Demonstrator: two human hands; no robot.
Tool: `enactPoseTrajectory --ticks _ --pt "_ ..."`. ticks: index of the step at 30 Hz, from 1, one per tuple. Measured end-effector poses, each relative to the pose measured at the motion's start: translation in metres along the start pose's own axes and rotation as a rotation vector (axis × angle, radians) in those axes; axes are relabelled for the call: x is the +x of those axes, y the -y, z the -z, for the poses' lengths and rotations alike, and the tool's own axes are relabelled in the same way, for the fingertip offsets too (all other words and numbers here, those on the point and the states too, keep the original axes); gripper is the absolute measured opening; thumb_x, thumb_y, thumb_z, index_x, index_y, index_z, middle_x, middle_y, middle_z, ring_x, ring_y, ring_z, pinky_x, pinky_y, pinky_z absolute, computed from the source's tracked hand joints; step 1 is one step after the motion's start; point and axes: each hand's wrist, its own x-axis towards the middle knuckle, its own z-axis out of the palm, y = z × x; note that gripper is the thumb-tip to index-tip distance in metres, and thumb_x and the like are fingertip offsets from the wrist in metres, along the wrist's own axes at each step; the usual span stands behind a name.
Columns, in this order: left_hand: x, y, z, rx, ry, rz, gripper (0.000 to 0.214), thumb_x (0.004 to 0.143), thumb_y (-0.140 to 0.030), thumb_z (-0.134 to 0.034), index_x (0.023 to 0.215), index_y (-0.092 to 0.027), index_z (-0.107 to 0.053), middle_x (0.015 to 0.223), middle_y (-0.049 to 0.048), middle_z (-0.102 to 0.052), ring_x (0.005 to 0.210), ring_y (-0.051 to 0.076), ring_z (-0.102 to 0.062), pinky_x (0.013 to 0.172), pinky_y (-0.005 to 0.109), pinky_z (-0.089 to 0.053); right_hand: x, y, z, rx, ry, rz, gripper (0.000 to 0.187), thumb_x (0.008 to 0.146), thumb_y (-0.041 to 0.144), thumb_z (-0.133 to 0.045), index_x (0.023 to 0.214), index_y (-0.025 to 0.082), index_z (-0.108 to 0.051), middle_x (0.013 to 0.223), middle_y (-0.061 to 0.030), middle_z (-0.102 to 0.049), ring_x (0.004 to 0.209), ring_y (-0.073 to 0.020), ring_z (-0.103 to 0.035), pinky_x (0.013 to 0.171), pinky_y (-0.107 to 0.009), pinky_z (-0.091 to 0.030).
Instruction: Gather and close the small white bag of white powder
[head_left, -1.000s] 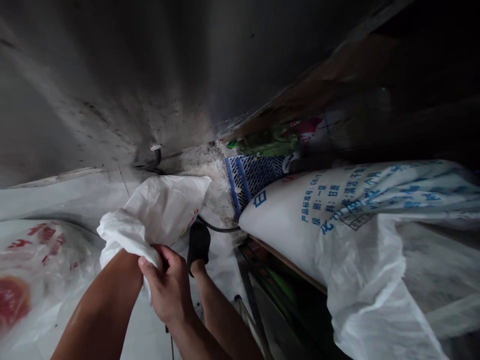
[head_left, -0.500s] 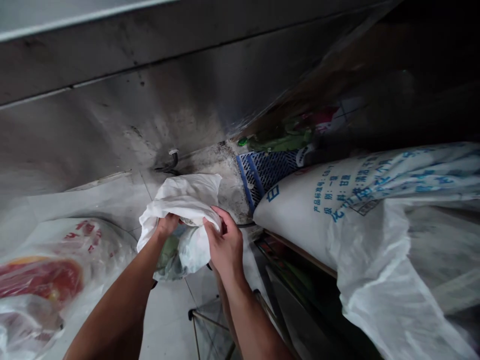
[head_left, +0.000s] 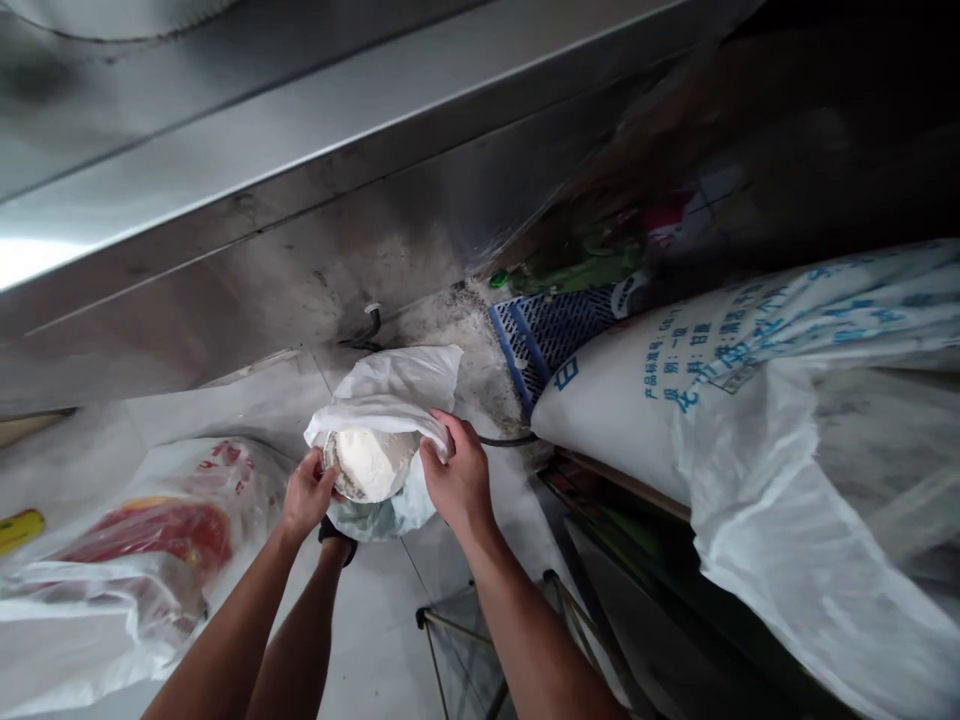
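Note:
My left hand [head_left: 306,493] grips the rim of a round metal bowl [head_left: 369,467] heaped with white powder, held at the mouth of a white plastic bag [head_left: 397,385]. My right hand [head_left: 454,480] pinches the bag's right edge and holds it back from the bowl. The bag stands on the pale floor below a stainless steel counter front [head_left: 315,250]. My lower leg and dark shoe [head_left: 335,528] show under the bowl.
A large white sack with blue print [head_left: 750,390] lies on a low rack at the right. A blue perforated crate [head_left: 555,330] sits behind it. A clear bag with red print [head_left: 150,530] lies at the left. A metal stool frame [head_left: 480,640] stands near my feet.
The left hand came up out of the white bag with the bowl full of powder. The right hand shifted along the bag's edge, and the view tilted up toward the counter.

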Motion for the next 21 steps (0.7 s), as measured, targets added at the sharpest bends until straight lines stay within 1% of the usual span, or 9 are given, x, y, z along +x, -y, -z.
enactPoseTrajectory --ticks 3,5,7,9,11,13,16,19,21 --pt "-0.011 0.009 0.013 0.005 0.031 0.028 0.027 0.081 -0.048 -0.06 0.076 -0.022 -0.051 0.063 -0.003 -0.059 0.057 0.017 -0.063 0.049 0.025 -0.046 -0.005 0.003 -0.002 -0.063 0.014 0.026 0.042 0.083 0.026 -0.058 0.125 0.021 -0.065 0.118 -0.0117 -0.065 0.11 -0.0272 -0.062 0.103 -0.045 -0.049" --pt "-0.017 0.011 0.021 0.0 0.04 0.032 0.028 0.081 -0.049 -0.059 0.076 -0.023 -0.049 0.062 -0.0031 -0.058 0.058 0.017 -0.063 0.05 0.025 -0.046 -0.008 0.004 0.0 -0.099 0.005 0.043 0.044 0.086 0.029 -0.058 0.129 0.021 -0.062 0.119 -0.0123 -0.063 0.112 -0.0275 -0.061 0.103 -0.046 -0.049" --pt "-0.025 0.01 0.029 -0.017 0.054 0.028 0.029 0.081 -0.05 -0.057 0.076 -0.023 -0.049 0.061 -0.003 -0.058 0.057 0.017 -0.063 0.051 0.026 -0.047 -0.012 0.005 0.007 -0.119 -0.019 0.069 0.049 0.089 0.035 -0.058 0.136 0.021 -0.057 0.122 -0.0133 -0.061 0.114 -0.0273 -0.06 0.103 -0.046 -0.049" --pt "-0.034 0.006 0.037 -0.037 0.064 0.027 0.03 0.08 -0.052 -0.057 0.076 -0.023 -0.049 0.06 -0.0026 -0.059 0.056 0.018 -0.062 0.051 0.027 -0.048 -0.017 0.004 0.018 -0.129 -0.057 0.094 0.056 0.091 0.043 -0.058 0.142 0.021 -0.051 0.126 -0.0151 -0.059 0.113 -0.0267 -0.06 0.103 -0.046 -0.051" --pt "-0.044 0.001 0.047 -0.059 0.069 0.031 0.031 0.079 -0.054 -0.058 0.077 -0.024 -0.05 0.062 -0.0019 -0.06 0.055 0.018 -0.062 0.05 0.028 -0.048 -0.026 0.001 0.035 -0.136 -0.103 0.082 0.059 0.091 0.048 -0.058 0.142 0.02 -0.049 0.128 -0.0163 -0.058 0.109 -0.0262 -0.062 0.1 -0.048 -0.053" --pt "-0.057 -0.005 0.059 -0.079 0.073 0.032 0.033 0.078 -0.056 -0.058 0.077 -0.024 -0.05 0.062 -0.0017 -0.06 0.055 0.019 -0.062 0.05 0.029 -0.049 -0.038 -0.004 0.056 -0.149 -0.136 0.045 0.059 0.091 0.051 -0.058 0.14 0.02 -0.051 0.124 -0.0161 -0.059 0.106 -0.0262 -0.063 0.098 -0.049 -0.055" --pt "-0.081 -0.015 0.08 -0.097 0.072 0.012 0.037 0.077 -0.06 -0.057 0.075 -0.025 -0.048 0.06 -0.0025 -0.058 0.054 0.019 -0.062 0.052 0.031 -0.05 -0.062 -0.013 0.094 -0.161 -0.132 0.003 0.057 0.088 0.054 -0.059 0.134 0.022 -0.056 0.115 -0.0146 -0.062 0.102 -0.0276 -0.065 0.093 -0.05 -0.057" --pt "-0.12 -0.032 0.104 -0.145 0.046 -0.017 0.042 0.077 -0.065 -0.056 0.074 -0.024 -0.047 0.061 -0.0016 -0.058 0.055 0.02 -0.062 0.055 0.033 -0.053 -0.091 -0.017 0.135 -0.126 -0.102 -0.053 0.052 0.08 0.056 -0.064 0.122 0.024 -0.063 0.105 -0.0141 -0.066 0.095 -0.0308 -0.068 0.085 -0.051 -0.06" --pt "-0.156 -0.05 0.12 -0.205 0.012 -0.023 0.045 0.075 -0.069 -0.056 0.072 -0.025 -0.047 0.062 -0.0006 -0.057 0.055 0.021 -0.062 0.055 0.035 -0.054 -0.109 -0.012 0.162 -0.071 -0.096 -0.108 0.048 0.072 0.058 -0.067 0.109 0.027 -0.068 0.097 -0.013 -0.069 0.089 -0.0338 -0.07 0.077 -0.052 -0.061"
